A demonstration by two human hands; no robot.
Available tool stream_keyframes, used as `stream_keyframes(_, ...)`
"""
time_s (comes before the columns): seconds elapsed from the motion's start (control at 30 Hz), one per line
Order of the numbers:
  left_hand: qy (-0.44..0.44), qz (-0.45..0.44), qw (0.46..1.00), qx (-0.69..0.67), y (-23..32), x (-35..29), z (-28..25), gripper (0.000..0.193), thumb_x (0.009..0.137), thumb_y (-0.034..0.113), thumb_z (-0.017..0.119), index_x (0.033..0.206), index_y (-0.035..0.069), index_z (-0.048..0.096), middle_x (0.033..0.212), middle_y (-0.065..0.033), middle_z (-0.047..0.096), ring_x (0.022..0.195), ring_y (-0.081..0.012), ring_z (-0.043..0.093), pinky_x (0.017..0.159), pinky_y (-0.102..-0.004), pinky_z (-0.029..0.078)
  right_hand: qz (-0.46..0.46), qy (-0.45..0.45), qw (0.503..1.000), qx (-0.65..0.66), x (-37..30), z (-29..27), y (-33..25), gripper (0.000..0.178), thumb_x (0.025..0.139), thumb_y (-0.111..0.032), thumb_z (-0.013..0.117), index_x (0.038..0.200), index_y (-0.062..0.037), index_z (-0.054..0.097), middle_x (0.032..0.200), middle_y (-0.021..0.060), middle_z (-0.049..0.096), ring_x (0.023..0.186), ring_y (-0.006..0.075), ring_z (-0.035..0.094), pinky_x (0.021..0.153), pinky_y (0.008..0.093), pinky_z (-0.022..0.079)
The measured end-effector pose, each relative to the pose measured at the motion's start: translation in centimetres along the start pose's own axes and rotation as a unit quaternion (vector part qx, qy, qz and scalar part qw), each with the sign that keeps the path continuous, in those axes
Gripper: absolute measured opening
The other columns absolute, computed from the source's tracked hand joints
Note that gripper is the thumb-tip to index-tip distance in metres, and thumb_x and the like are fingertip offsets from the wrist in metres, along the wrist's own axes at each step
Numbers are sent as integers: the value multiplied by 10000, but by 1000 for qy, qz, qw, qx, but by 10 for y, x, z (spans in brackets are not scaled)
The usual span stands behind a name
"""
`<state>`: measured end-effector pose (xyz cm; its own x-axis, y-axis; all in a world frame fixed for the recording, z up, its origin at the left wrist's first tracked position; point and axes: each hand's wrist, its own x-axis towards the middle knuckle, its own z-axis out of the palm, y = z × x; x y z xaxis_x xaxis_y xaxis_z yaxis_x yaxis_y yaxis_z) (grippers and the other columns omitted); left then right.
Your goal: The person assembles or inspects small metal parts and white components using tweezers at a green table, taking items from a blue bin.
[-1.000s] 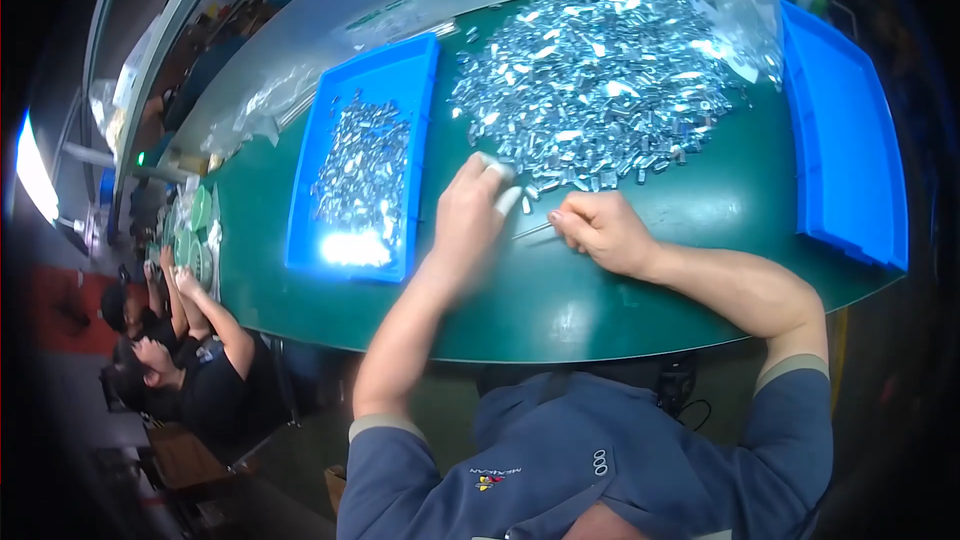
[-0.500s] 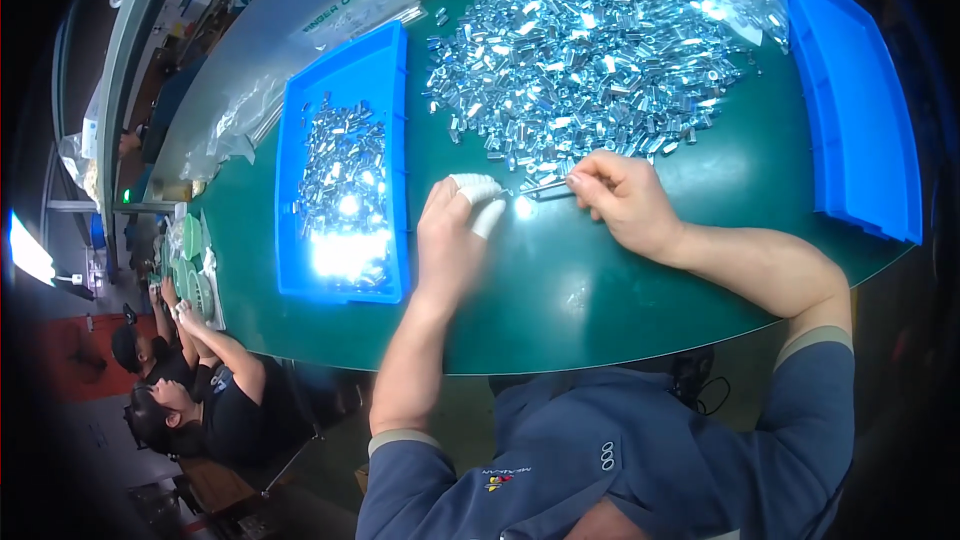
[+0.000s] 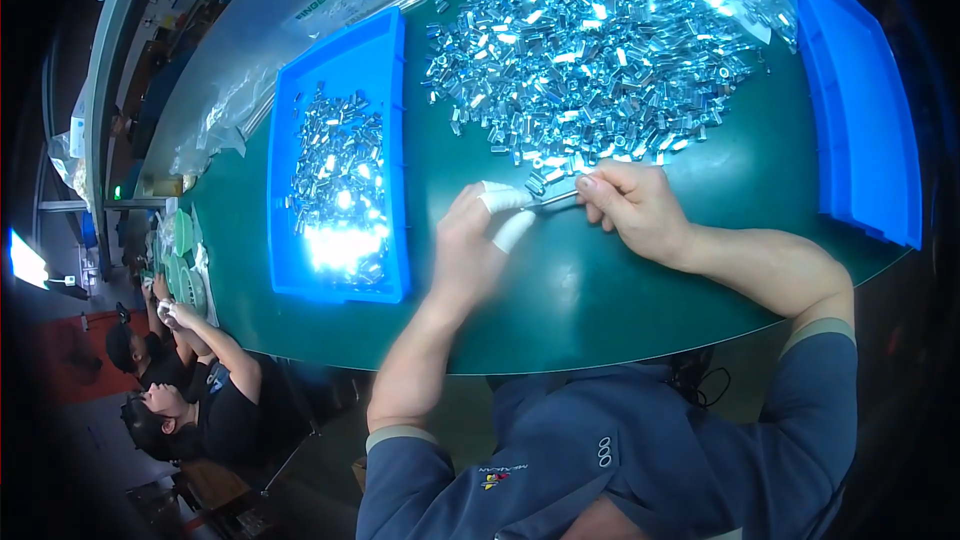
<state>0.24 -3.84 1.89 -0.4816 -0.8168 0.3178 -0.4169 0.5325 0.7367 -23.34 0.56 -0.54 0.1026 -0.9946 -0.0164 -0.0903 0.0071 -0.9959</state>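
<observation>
Before me on the green tabletop (image 3: 470,340), my right hand (image 3: 640,215) pinches a slim metal rod (image 3: 562,198) that points left. My left hand (image 3: 465,250), with white covers on its thumb and fingers, is at the rod's far end. Its covered thumb and fingertips are apart, with a gap between them. A few small shiny metal pieces (image 3: 540,183) lie by the rod's tip; whether one sits on the rod is too small to tell. Just beyond both hands spreads a large heap of silvery metal sleeves (image 3: 600,70).
A blue tray (image 3: 398,150) at the left holds many loose metal pieces (image 3: 335,150). Another blue tray (image 3: 865,110) stands at the right edge. Clear plastic bags (image 3: 225,120) lie at the far left. Two other people (image 3: 225,395) work farther left.
My left hand has moved right, closer to the rod. The rod and my right hand have shifted slightly right.
</observation>
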Motion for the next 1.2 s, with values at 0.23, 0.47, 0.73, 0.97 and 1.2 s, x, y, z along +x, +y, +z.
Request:
stream_keyframes(0.23,-31,47,998,9,7,3,12,194,844,13,790,1018,24,707,976,-119,721,894,-241,693,784,-338,541,-74,-34,993,-84,-6,-2,-2,385,1060,-300,582,791,-42,679,618,52,647,523,157,610,515,338,472)
stream_keyframes(0.47,7,4,1000,-12,13,4,2,166,880,32,776,1026,13,700,958,-119,711,867,-218,694,755,-324,548,-1,-49,998,-47,4,9,-10,387,1058,-312,578,798,-44,681,617,49,645,549,154,623,544,330,484)
stream_keyframes(0.73,9,22,997,-76,9,-4,11,152,895,50,759,1029,15,695,964,-120,703,908,-250,686,801,-359,537,-25,-13,998,57,-8,9,7,209,1044,-161,598,956,7,686,793,53,685,672,98,624,604,263,503)
stream_keyframes(0.97,0,29,996,-79,13,-7,17,140,920,106,744,1004,1,706,947,-131,714,841,-278,690,755,-377,545,-96,12,995,-5,-10,6,2,224,1040,-156,603,913,11,683,761,51,671,637,84,595,573,244,479)
stream_keyframes(1.2,37,136,989,36,16,-6,14,147,859,93,781,969,19,718,922,-119,716,846,-303,681,735,-398,542,35,-10,999,19,-10,6,-8,372,1065,-289,574,816,-26,661,624,7,614,524,61,529,484,241,407)
